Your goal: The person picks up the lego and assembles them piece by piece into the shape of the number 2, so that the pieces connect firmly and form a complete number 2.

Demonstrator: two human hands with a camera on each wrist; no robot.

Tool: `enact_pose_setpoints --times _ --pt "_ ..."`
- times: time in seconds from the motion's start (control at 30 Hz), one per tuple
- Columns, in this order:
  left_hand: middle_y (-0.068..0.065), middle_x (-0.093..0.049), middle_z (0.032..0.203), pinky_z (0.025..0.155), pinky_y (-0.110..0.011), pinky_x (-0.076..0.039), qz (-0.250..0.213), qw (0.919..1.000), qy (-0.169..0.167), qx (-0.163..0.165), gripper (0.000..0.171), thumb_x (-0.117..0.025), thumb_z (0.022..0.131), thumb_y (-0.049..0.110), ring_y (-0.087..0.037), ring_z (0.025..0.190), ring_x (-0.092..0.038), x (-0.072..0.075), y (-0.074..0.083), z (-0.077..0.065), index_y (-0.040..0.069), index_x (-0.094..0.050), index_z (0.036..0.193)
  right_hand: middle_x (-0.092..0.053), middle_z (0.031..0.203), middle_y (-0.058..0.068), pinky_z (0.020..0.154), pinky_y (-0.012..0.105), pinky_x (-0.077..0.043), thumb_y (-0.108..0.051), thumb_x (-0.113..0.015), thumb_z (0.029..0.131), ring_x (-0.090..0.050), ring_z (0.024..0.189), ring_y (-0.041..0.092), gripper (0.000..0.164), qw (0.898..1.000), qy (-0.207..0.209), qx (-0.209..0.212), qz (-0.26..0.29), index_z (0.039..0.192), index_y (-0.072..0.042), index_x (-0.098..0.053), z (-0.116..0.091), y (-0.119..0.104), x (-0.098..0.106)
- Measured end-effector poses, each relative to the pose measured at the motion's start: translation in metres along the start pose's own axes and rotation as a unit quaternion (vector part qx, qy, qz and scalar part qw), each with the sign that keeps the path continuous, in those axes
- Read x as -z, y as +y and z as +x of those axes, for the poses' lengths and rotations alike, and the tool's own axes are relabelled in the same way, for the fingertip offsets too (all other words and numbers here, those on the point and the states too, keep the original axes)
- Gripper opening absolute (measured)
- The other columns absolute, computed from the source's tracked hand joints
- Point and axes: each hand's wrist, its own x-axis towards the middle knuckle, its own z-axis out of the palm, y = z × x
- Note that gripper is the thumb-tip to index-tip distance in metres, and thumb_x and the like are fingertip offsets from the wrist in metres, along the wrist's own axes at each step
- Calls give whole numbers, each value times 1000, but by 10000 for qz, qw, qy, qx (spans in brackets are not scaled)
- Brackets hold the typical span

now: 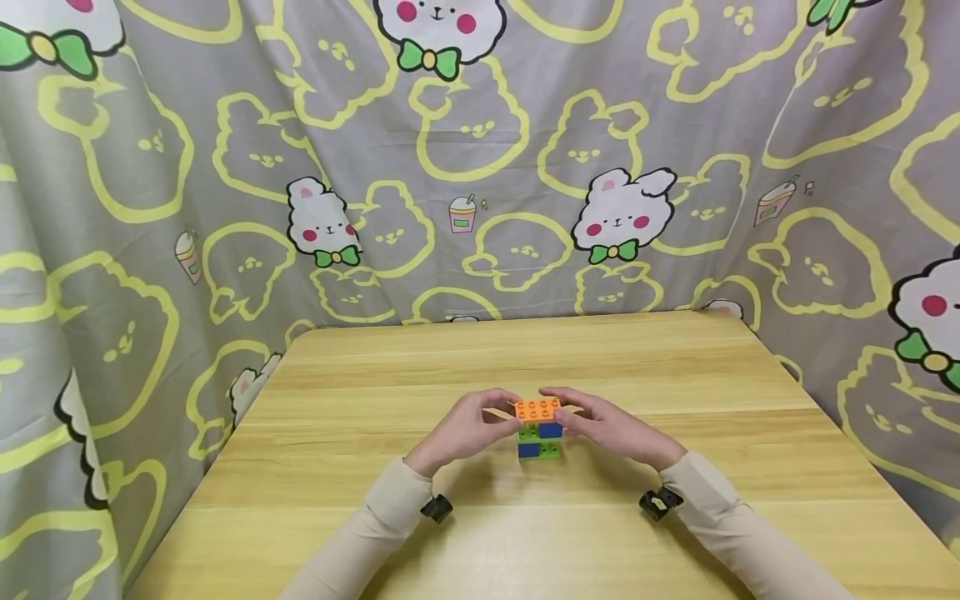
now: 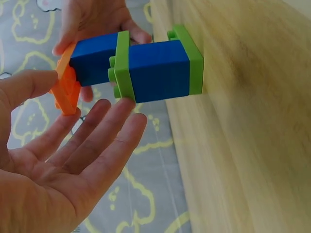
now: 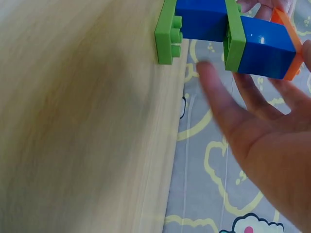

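A tower of toy building blocks stands on the table. Its base is a green plate (image 1: 550,450), then a blue block (image 2: 159,70) on the left, another green plate (image 3: 235,41), a blue block (image 3: 268,47) on the right, and an orange studded plate (image 1: 537,409) on top. My left hand (image 1: 476,425) pinches the orange plate's left end between thumb and forefinger; its other fingers stretch beside the tower. At the opposite end, my right hand (image 1: 611,427) holds the orange plate and upper blue block between thumb and fingers.
The wooden table (image 1: 337,500) reaches back to a grey patterned curtain (image 1: 517,167), which hangs behind and along both sides. A small black device (image 1: 437,507) sits at the left wrist, and another black device (image 1: 660,502) at the right.
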Motion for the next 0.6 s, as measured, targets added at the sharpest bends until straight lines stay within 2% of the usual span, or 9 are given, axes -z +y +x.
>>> enact_pose_setpoints --times 0.1,0.17,0.37,0.6 --pt "-7 -71 120 83 -36 -60 63 10000 -5 -67 36 -72 97 31 -24 101 -72 1 1 -1 13 -67 128 -43 157 14 105 50 -49 -43 -50 108 -54 133 31 54 9988 234 -11 -439 157 -26 -38 0 -1 1" --pt "-8 -70 121 84 -37 -60 78 9999 12 -107 40 -72 97 31 -26 103 -71 3 2 -2 10 -65 131 -46 155 13 103 47 -49 -44 -53 106 -54 132 31 54 9974 365 -31 -623 156 -25 -40 -1 -2 2" --pt "-10 -69 123 88 -40 -60 79 9999 70 -116 39 -71 98 30 -28 107 -71 11 4 -3 7 -63 128 -52 142 14 94 35 -55 -36 -63 103 -63 118 29 49 9983 420 49 -398 144 -15 -48 -5 -8 11" --pt "-10 -67 128 92 -42 -58 126 9989 -398 -191 27 -68 101 28 -28 110 -70 14 -3 -3 14 -59 122 -51 131 17 90 30 -57 -22 -68 100 -66 113 33 35 9985 240 470 -145 127 -6 -51 -6 -5 15"
